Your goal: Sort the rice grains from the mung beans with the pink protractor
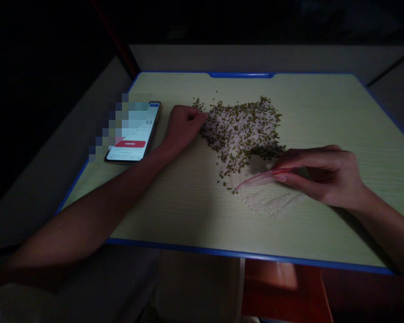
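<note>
A loose pile of small green beans that look like mung beans, mixed with pale rice-like grains [242, 125], is spread over the table. At its left edge rests my left hand [186, 125], closed, with thumb and forefinger together by the beans. Whatever those fingertips hold, if anything, is too small to tell. My right hand [323, 175], at the pile's lower right, pinches a thin translucent plastic piece with a red edge [257, 179]. Its far end slants down left to the tabletop. Just below it lies a streaked patch of pale grains [272, 204].
A phone with a lit screen [133, 134] lies left of my left hand. The pale wood-look table [175, 211] has a blue rim and a raised blue strip [241, 75] at the back. Beneath the front edge is a red-orange surface [283, 291]. Surroundings are dark.
</note>
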`<control>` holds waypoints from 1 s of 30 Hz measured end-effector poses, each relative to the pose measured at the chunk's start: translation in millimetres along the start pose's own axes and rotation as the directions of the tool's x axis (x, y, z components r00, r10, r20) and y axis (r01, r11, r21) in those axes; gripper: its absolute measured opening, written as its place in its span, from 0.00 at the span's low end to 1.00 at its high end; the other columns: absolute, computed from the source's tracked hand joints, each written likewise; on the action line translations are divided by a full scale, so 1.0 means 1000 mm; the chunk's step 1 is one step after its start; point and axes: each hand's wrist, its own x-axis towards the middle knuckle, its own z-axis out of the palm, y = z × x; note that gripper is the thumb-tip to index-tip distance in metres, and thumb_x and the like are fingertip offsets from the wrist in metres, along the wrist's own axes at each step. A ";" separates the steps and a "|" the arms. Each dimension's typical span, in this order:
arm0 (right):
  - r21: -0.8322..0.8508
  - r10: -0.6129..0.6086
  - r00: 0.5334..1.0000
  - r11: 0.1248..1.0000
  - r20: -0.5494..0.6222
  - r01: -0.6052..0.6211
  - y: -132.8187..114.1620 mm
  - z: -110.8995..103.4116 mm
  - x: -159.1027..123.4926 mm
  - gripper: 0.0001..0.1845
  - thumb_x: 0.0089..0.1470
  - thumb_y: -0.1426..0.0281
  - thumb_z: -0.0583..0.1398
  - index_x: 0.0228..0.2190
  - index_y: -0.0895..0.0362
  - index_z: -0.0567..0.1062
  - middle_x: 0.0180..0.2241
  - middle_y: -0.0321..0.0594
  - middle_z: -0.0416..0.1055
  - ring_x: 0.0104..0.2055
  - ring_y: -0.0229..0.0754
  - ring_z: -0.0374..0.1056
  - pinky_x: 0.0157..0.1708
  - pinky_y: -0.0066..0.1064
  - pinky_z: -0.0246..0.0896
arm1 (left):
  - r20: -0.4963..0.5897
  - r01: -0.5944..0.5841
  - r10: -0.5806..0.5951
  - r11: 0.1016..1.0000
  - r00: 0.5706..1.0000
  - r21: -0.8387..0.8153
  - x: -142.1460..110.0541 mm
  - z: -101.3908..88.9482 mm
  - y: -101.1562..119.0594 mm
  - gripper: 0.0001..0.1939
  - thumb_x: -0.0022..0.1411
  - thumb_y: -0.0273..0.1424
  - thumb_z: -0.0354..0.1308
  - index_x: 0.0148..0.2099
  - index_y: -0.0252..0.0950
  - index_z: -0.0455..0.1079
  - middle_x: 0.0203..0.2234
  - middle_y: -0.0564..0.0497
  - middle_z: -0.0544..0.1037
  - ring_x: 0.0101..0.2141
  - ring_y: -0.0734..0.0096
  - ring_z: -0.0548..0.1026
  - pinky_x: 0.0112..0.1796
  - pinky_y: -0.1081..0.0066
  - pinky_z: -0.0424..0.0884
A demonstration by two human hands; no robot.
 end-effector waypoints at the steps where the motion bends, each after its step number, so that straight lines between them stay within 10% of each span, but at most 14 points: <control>1: 0.000 -0.011 1.000 1.000 -0.002 0.011 0.000 0.000 0.000 0.06 0.45 0.78 0.63 0.28 0.56 0.76 0.24 0.35 0.75 0.25 0.33 0.71 0.23 0.21 0.65 | -0.003 -0.005 0.005 1.000 1.000 0.005 0.000 0.000 -0.001 0.17 0.51 0.29 0.53 0.15 0.36 0.52 0.13 0.57 0.50 0.21 0.78 0.56 0.24 0.73 0.55; 30: -0.087 0.042 0.995 0.995 -0.087 -0.049 0.003 0.002 0.001 0.04 0.45 0.77 0.63 0.28 0.57 0.76 0.24 0.33 0.76 0.23 0.29 0.69 0.22 0.17 0.61 | -0.011 -0.024 0.024 1.000 1.000 0.019 0.000 0.001 -0.002 0.18 0.52 0.29 0.53 0.15 0.36 0.51 0.14 0.56 0.49 0.21 0.78 0.57 0.24 0.74 0.56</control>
